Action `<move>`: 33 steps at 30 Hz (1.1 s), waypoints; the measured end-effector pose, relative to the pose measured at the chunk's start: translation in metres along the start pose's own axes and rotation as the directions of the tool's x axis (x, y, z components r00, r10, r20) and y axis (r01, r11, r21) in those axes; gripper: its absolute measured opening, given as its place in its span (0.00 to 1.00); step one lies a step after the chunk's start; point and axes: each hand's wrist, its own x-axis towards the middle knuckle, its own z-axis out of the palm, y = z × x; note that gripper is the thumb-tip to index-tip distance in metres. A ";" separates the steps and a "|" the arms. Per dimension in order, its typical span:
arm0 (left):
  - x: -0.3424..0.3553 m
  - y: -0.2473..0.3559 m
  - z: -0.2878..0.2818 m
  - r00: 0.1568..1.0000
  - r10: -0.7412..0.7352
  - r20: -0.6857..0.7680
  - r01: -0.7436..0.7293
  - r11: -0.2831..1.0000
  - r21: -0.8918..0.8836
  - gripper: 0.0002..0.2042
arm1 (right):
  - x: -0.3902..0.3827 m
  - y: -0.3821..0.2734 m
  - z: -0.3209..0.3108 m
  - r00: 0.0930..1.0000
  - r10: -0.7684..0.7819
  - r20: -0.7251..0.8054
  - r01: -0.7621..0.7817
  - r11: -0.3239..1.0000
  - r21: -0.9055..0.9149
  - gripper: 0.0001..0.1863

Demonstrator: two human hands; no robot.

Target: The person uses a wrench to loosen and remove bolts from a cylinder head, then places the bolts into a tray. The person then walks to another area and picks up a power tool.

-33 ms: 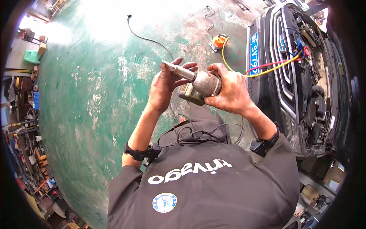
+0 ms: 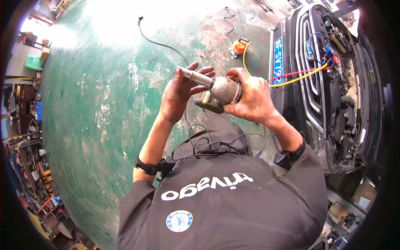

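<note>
A cordless impact wrench (image 2: 225, 90) with a worn, grey rounded head is held in front of my chest. My right hand (image 2: 255, 98) is closed around the back of that head. From the wrench's front a long silver socket (image 2: 196, 77) points to the upper left. My left hand (image 2: 177, 93) has its thumb against the socket's far end, its fingers curled loosely behind the shaft. Below the head shows a greenish, boxy part of the wrench (image 2: 208, 102), partly hidden by the head and my right hand.
To the right stands a dark car (image 2: 306, 83), its engine bay exposed. Red and yellow hoses (image 2: 302, 76) run from a gauge set (image 2: 332, 58) there. An orange machine (image 2: 239, 46) and a black cable (image 2: 160, 43) lie on the green floor (image 2: 100, 125). Cluttered shelves (image 2: 31, 166) line the left.
</note>
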 end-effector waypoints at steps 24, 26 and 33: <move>0.664 0.183 -0.136 0.952 0.213 -0.221 -0.177 0.969 0.170 0.33 | 0.700 0.168 -0.014 0.972 0.222 0.082 -0.198 0.953 -0.230 0.38; 0.722 0.204 -0.128 0.958 0.097 -0.272 -0.061 0.989 0.136 0.30 | 0.751 0.175 -0.024 0.960 0.279 0.017 -0.271 0.942 -0.199 0.33; 0.915 0.241 -0.131 0.958 0.013 -0.288 0.006 0.998 0.065 0.26 | 0.860 0.302 -0.063 0.963 0.263 0.058 -0.235 0.714 0.659 0.54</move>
